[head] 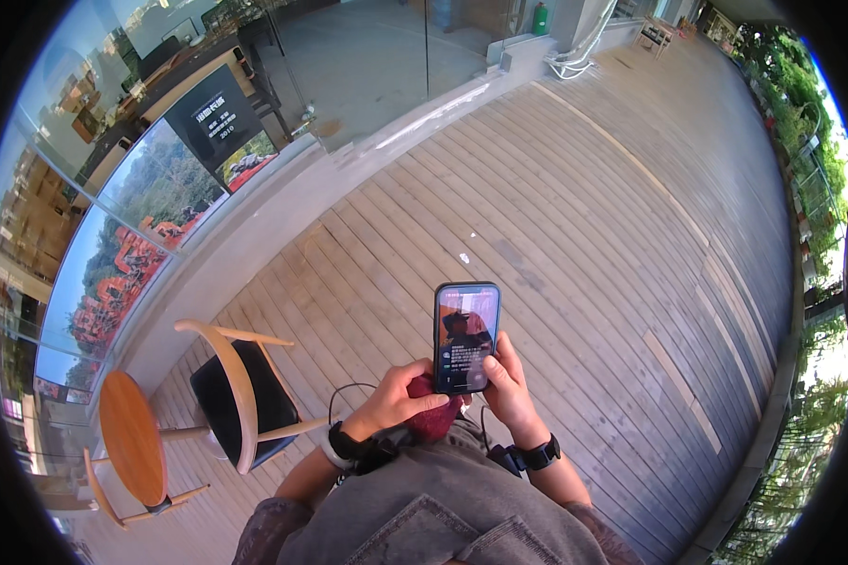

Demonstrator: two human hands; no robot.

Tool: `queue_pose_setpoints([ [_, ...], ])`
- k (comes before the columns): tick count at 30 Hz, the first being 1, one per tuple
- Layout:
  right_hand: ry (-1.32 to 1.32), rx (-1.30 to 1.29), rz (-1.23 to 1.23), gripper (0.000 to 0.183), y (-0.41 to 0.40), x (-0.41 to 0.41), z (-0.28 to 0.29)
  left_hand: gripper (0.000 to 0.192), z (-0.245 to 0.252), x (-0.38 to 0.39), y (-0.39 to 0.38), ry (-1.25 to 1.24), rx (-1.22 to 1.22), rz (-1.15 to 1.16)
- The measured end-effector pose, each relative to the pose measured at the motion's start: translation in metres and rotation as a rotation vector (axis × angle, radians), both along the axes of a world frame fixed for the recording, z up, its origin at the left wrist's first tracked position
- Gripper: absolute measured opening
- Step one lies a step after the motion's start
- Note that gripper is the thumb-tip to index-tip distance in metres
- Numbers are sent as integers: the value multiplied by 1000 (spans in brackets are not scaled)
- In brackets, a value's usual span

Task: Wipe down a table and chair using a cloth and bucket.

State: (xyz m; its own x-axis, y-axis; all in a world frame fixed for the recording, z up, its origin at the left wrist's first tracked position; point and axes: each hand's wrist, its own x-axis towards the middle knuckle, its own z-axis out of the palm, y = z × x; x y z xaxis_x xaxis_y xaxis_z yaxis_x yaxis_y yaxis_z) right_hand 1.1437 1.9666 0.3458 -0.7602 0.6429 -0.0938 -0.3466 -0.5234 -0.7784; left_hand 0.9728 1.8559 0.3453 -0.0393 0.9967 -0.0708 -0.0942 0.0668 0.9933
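A smartphone (468, 337) in a dark case is upright before me, its screen lit with a picture and some writing. My right hand (511, 381) grips its lower right side, the thumb over the screen's edge. At the lower left corner, my left hand (399, 397) holds the phone, its thumb just under the bottom edge. A dark red fabric item (430, 417) shows below the phone, beside my left fingers; whether they hold it too is hidden. Black straps with small devices circle both wrists, and a thin dark cable (333, 399) loops by the left one.
To my left are a wooden chair with a black seat (244, 402) and a small round wooden table (134, 438). A glass wall (367, 56) with large posters stands beyond them. Wooden decking (608, 282) runs to green plants (813, 148) along the right edge.
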Motion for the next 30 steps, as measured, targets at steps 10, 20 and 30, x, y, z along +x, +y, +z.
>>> queue_pose_setpoints([
  [10, -24, -33, 2, 65, 30, 27, 0, 33, 7, 23, 42, -98, -1, -72],
  [20, -34, -33, -42, 41, 61, 63, -1, 34, 0, 52, 80, -57, -22, -117],
  [30, -70, -72, -208, 38, 93, 87, 7, 27, -6, 71, 118, 117, -12, -145],
])
